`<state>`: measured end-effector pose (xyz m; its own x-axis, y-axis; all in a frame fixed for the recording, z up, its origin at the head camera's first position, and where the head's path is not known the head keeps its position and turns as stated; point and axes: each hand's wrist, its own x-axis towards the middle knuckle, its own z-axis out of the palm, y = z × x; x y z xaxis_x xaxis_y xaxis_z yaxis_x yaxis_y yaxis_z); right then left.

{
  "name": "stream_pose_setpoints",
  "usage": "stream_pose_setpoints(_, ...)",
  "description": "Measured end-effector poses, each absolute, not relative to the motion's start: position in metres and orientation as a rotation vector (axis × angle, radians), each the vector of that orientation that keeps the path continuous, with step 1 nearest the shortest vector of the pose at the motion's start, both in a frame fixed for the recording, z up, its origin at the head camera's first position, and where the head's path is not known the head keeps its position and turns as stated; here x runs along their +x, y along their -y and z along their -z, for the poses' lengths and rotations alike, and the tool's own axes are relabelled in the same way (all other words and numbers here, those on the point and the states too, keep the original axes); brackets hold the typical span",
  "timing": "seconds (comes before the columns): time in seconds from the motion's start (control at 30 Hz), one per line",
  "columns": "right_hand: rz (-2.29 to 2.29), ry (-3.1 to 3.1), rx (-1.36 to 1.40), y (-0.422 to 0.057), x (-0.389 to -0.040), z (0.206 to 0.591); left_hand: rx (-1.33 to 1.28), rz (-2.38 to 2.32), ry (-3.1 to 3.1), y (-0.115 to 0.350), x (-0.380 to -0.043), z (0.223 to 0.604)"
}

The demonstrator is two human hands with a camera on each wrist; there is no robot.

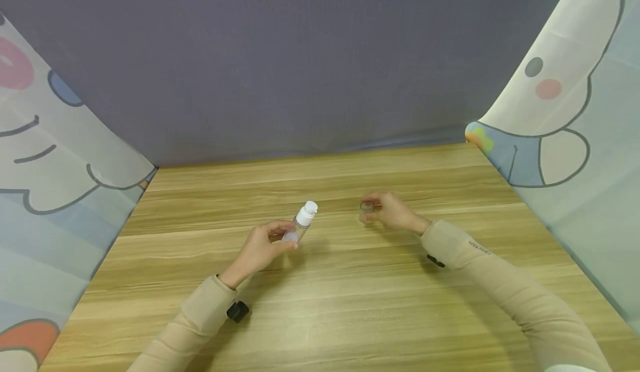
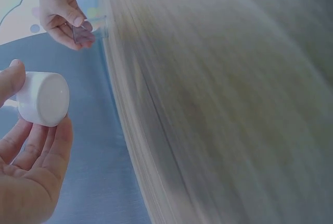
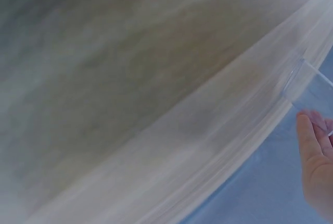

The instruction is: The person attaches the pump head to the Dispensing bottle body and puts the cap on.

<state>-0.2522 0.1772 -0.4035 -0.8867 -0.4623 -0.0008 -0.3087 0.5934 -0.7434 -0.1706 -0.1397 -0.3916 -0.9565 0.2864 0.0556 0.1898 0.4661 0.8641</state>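
Observation:
A small pump bottle (image 1: 301,220) with a white top and a see-through body is gripped near its base by my left hand (image 1: 261,245). It leans to the right, above the table. In the left wrist view the bottle's round white bottom (image 2: 52,99) faces the camera, with thumb and fingers on either side. My right hand (image 1: 395,212) pinches a clear cap (image 1: 366,207) between thumb and fingers, to the right of the bottle and apart from it. The right wrist view catches the cap's transparent wall (image 3: 307,86) at the frame's edge, above the fingertips.
Both hands are over a wood-grain table (image 1: 350,305). Behind its far edge hangs a grey-purple cloth (image 1: 310,72). Cartoon-printed curtains flank it, one at the left (image 1: 75,139) and one at the right (image 1: 565,155).

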Motion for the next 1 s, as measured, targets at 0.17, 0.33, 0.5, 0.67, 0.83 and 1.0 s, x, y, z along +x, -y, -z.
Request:
stream_pose_setpoints(0.17,1.153,-2.647,-0.653,-0.177,-0.252,0.403,0.430,-1.507,-2.616,0.141,-0.170,0.390)
stream_pose_setpoints(0.33,1.150,-2.650,-0.639,-0.176,-0.252,0.404,0.455,-1.521,-2.611,0.146,-0.174,0.400)
stream_pose_setpoints(0.5,1.136,-2.662,-0.607,-0.176,-0.253,0.404,0.446,-1.507,-2.600,0.140,-0.166,0.383)
stream_pose_setpoints(0.67,1.192,-2.656,-0.569,-0.177,-0.253,0.402,0.447,-1.491,-2.593,0.137,-0.158,0.368)
stream_pose_setpoints(0.83,1.304,-2.628,-0.517,-0.177,-0.251,0.397,0.464,-1.488,-2.589,0.140,-0.161,0.375)
stream_pose_setpoints(1.0,1.376,-2.649,-0.501,-0.176,-0.252,0.390,0.473,-1.506,-2.587,0.146,-0.173,0.397)
